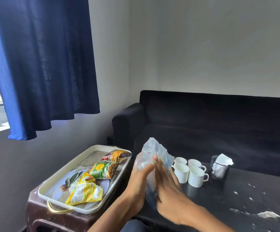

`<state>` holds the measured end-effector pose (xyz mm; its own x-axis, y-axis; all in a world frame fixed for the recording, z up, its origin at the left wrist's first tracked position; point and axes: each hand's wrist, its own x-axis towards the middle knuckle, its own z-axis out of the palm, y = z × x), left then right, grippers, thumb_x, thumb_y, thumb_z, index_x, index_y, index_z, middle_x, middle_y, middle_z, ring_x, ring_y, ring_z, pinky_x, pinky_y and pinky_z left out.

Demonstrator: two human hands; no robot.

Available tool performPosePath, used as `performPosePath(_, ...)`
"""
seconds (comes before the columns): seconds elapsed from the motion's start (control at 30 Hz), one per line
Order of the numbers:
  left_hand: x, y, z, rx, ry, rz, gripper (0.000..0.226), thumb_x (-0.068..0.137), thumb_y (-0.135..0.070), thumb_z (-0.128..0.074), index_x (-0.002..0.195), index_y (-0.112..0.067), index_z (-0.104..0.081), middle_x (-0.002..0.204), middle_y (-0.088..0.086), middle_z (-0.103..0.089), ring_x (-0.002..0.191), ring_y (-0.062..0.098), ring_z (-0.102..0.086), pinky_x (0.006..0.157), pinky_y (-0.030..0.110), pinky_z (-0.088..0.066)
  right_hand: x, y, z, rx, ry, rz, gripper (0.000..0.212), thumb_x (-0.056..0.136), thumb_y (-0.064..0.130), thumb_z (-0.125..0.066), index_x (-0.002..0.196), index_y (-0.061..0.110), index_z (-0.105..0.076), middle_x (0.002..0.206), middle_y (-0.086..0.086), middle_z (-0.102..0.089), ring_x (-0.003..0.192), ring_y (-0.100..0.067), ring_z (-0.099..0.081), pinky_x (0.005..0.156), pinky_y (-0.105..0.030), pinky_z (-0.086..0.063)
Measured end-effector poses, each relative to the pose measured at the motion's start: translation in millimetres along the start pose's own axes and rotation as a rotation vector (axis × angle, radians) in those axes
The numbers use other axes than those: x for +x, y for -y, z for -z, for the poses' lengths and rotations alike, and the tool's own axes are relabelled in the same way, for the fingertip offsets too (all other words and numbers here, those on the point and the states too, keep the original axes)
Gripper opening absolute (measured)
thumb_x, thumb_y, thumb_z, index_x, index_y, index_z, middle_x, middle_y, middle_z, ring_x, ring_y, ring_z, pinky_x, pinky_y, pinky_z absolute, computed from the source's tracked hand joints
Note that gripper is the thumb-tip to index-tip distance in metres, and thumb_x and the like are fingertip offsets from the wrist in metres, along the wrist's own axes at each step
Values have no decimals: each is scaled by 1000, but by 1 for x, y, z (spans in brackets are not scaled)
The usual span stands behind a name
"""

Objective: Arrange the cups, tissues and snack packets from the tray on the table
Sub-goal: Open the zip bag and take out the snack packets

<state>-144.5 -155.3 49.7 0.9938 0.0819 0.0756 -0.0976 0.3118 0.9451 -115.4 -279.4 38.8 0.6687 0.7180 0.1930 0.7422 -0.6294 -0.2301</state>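
My fingers (150, 166) lie straight, left hand (139, 180) and right hand (167, 183) pressing a clear plastic packet (151, 151) flat between the palms, probably tissues. Four cups (188, 171) already stand on the dark worktop (236, 190) right; snack packets (102, 169) wait in the tray (43, 191) left.

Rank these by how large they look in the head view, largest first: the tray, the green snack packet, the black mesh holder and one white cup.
1. tray
2. green snack packet
3. black mesh holder and front right white cup: these look alike in size, so I leave them unranked.
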Motion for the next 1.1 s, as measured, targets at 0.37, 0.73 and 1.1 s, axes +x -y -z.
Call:
performPosePath(0.37, -17, 43, -51, 279, -136, -433, 63, 80, -43, -68, 136, -29, -41, 133, -25, -54, 124, -5, -50, 95, 10, -44, -47, -41, 14, 453, -100, -165, 64, 84, 7, -41, 142, 31, -35, 146, 31, -12, 137, 10, -10, 111, -13, -10)
performPosePath(0.73, -18, 98, -142, 452, -178, -390, 77, 92, -5, -58, 148, -41, -20, 150, -11, -40, 135, 5, -42, 111, 40, -38, -82, -77, 38, 557, -463, -295, 59, 89, 8, -43, 142, 20, -22, 147, 3, -23, 134, -12, -26, 111, -25, -25)
performPosePath(1.1, -16, 134, -234, 536, -82, -311, 85, 88, -29, -53, 146, -45, 7, 161, -9, -7, 148, 6, -9, 121, 43, -17, -111, -148, 69, 635, -384, -478, 63, 81, -5, -41, 138, 21, -46, 144, 2, -47, 133, -16, -43, 110, -32, -37)
